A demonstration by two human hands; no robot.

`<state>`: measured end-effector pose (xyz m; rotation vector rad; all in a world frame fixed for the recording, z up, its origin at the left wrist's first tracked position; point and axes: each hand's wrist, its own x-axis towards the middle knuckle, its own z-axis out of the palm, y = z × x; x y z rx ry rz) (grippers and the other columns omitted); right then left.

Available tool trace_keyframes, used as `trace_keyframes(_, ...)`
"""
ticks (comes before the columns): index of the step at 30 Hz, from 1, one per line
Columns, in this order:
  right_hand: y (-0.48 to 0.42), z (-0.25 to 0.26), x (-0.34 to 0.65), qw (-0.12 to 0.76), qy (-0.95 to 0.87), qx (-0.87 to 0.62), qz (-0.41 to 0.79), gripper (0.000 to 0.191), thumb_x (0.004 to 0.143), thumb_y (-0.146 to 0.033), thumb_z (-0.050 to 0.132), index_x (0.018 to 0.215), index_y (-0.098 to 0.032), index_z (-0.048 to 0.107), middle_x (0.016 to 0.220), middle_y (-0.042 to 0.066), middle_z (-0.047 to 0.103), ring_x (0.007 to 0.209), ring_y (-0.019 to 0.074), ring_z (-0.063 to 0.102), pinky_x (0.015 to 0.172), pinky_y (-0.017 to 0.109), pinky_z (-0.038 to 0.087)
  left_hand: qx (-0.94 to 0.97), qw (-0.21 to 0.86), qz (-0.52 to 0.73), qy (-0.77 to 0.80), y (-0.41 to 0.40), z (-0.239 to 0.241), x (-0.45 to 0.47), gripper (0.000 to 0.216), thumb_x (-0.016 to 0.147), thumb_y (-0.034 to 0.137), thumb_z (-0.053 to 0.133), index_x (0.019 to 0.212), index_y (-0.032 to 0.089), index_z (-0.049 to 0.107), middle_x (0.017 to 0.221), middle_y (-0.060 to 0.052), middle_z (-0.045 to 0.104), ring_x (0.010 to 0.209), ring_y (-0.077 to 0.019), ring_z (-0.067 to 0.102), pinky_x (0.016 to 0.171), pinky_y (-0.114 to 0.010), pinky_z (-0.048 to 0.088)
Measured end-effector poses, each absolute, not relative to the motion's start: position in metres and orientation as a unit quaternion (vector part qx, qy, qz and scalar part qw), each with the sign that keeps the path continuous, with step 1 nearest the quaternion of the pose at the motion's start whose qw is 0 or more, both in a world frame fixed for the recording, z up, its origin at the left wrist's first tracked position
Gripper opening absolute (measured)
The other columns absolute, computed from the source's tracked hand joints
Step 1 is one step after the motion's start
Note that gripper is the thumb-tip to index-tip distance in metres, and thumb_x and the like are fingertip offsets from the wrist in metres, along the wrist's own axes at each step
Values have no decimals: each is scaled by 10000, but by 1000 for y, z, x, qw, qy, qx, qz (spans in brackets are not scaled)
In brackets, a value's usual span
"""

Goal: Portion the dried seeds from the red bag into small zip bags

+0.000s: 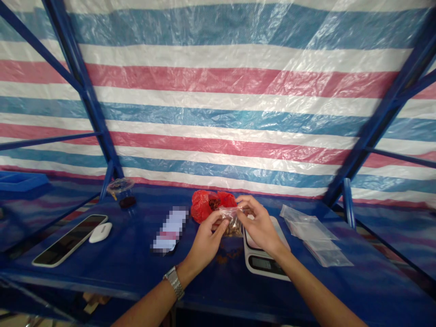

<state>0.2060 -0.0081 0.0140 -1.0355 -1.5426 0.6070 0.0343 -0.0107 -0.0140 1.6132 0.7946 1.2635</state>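
Between my two hands is a small clear zip bag (233,227) with brown pieces in its lower part. My left hand (210,231) pinches the bag's top left edge between thumb and fingers. At the top right edge, my right hand (257,222) grips the same bag. Just behind it sits an open red plastic bag (201,206) with dark reddish-brown contents. A white kitchen scale (250,268) with a dark display lies under and beside my right hand and forearm, which cover part of it.
Flat clear bags (309,227) lie right of the scale. To the left are a phone with a blurred screen (170,229), another phone (70,240), a white case (101,232) and a clear cup (124,193) with dark contents. Blue posts (91,109) frame a striped sheet (218,100) behind the table.
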Motion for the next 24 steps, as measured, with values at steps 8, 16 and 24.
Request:
trace_keyframes(8,-7,10,208,559,-638,-415,330,360,890,-476,692,1160,-250,617,917,25,732,837,212,704,801,351,549,649,441,526,328,-8,-13,37,296,991,397,562,1166,195,691,1140,-71,753,1117,-241,688,966,-341,543)
trace_keyframes(16,-7,6,210,563,-622,-415,351,386,863,-471,727,1156,-244,621,907,36,767,879,227,742,833,368,581,666,432,508,333,-11,-15,41,327,1001,422,534,1215,222,681,1239,-74,738,1141,-243,694,988,-355,549)
trace_keyframes(24,-8,12,215,564,-615,-426,350,415,845,-452,712,1189,-254,591,987,37,763,872,213,741,792,351,597,673,450,486,329,-11,-14,41,366,994,428,542,1270,224,671,1303,-79,722,1157,-246,694,972,-350,563)
